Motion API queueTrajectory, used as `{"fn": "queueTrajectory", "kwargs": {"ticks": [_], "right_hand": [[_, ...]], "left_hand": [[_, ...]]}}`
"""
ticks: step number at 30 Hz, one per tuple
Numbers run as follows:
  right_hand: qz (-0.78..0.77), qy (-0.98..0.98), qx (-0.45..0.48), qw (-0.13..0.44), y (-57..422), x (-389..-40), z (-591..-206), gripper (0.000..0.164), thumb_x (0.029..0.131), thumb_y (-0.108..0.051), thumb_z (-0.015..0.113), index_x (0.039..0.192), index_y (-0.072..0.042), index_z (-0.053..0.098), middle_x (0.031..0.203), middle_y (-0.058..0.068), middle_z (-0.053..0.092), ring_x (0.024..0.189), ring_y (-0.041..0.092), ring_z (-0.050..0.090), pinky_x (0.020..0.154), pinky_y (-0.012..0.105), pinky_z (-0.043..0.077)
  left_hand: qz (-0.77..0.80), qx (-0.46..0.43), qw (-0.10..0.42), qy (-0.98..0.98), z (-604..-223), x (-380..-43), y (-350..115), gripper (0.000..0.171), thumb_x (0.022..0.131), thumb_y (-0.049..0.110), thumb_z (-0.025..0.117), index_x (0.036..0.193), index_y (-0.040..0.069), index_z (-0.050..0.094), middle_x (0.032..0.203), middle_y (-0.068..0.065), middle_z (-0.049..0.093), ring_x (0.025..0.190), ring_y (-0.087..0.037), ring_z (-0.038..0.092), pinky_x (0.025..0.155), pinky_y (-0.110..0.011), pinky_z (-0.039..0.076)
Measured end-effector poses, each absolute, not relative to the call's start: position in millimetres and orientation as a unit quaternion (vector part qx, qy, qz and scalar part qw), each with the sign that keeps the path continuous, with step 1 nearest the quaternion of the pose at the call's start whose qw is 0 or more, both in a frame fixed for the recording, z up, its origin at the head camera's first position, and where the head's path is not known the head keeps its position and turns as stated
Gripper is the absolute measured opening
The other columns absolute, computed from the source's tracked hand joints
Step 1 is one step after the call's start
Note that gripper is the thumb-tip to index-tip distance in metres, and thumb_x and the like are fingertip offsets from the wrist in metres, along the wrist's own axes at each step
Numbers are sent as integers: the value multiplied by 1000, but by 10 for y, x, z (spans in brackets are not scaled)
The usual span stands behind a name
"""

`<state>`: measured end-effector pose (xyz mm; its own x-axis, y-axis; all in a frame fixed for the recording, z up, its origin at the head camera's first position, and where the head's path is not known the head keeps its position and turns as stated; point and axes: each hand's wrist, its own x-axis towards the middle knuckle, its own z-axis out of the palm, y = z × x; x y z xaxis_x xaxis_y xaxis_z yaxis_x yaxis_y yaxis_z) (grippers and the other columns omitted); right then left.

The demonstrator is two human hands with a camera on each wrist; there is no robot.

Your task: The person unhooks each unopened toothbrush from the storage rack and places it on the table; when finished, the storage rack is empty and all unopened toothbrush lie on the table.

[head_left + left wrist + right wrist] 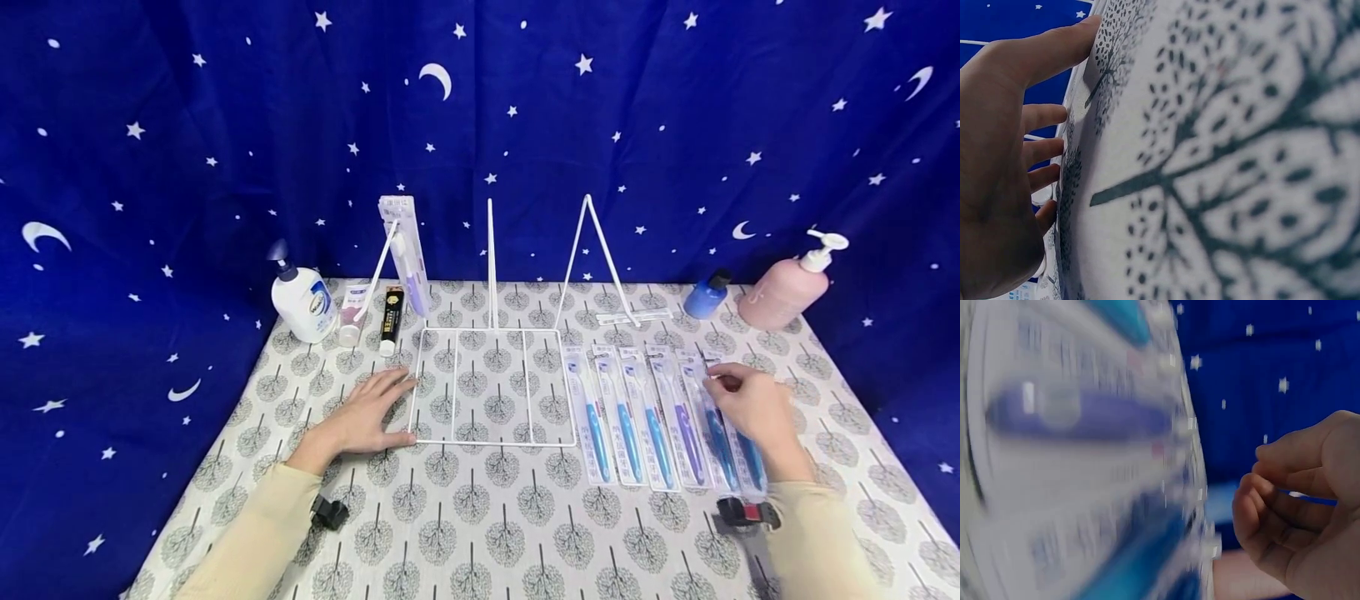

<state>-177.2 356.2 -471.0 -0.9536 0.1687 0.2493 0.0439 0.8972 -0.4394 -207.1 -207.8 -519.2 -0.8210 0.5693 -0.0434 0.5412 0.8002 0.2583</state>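
Observation:
My left hand lies with spread, straight fingers at the left edge of a white wire rack, thumb against its near corner. In the left wrist view, nothing sits in this hand. My right hand hovers over the upper ends of the rightmost packaged toothbrushes, fingers loosely curled. In the right wrist view, I see nothing between thumb and fingers of this hand, though the picture is blurred. Several blue and purple packaged toothbrushes lie in a row. Others hang from the rack's left wire prong.
Behind the left hand stand a white pump bottle, a pinkish tube and a black tube. At the back right are a blue bottle and a pink pump bottle. A blue curtain closes off the back.

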Motion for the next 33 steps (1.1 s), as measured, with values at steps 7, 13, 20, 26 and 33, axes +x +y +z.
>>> {"fn": "queueTrajectory", "kwargs": {"ticks": [7, 13, 20, 26, 33], "right_hand": [[274, -943, 13, 186, 3076, -1878, -4701, 18, 82, -21, 66, 97, -12, 69, 80, 6, 71, 66, 0, 59, 65, 25, 47], [340, -914, 75, 208, 2674, -1986, -4657, 17, 81, -14, 68, 97, -9, 68, 78, 3, 70, 66, -8, 56, 62, 3, 45], [392, -885, 138, 210, 2246, -2112, -4588, 19, 79, -11, 70, 97, -9, 68, 79, 3, 70, 68, 5, 61, 64, 12, 51], [428, -857, 193, 211, 1916, -2240, -4519, 20, 79, -9, 69, 99, -5, 67, 83, 6, 70, 71, 13, 64, 66, 19, 54], [448, -846, 216, 191, 1588, -2357, -4397, 23, 82, -15, 68, 104, -9, 66, 91, 4, 70, 76, 15, 65, 71, 25, 55]], "left_hand": [[120, 289, 60, 948, -5174, -2056, -2095, 93, 73, 69, 54, 145, 20, 23, 154, -5, 12, 140, -29, 11, 110, -57, 14], [120, 291, 60, 947, -5172, -2045, -2102, 93, 73, 69, 55, 145, 20, 23, 154, -6, 12, 139, -30, 12, 109, -58, 15], [121, 296, 52, 946, -5165, -2059, -2096, 92, 73, 68, 56, 145, 19, 25, 153, -7, 15, 139, -31, 14, 108, -59, 17], [122, 298, 53, 945, -5160, -2067, -2082, 92, 73, 67, 57, 145, 19, 25, 153, -7, 15, 139, -31, 15, 108, -59, 17], [119, 294, 59, 947, -5154, -2068, -2058, 92, 72, 68, 57, 145, 19, 26, 153, -6, 15, 139, -30, 15, 108, -59, 17]]}}
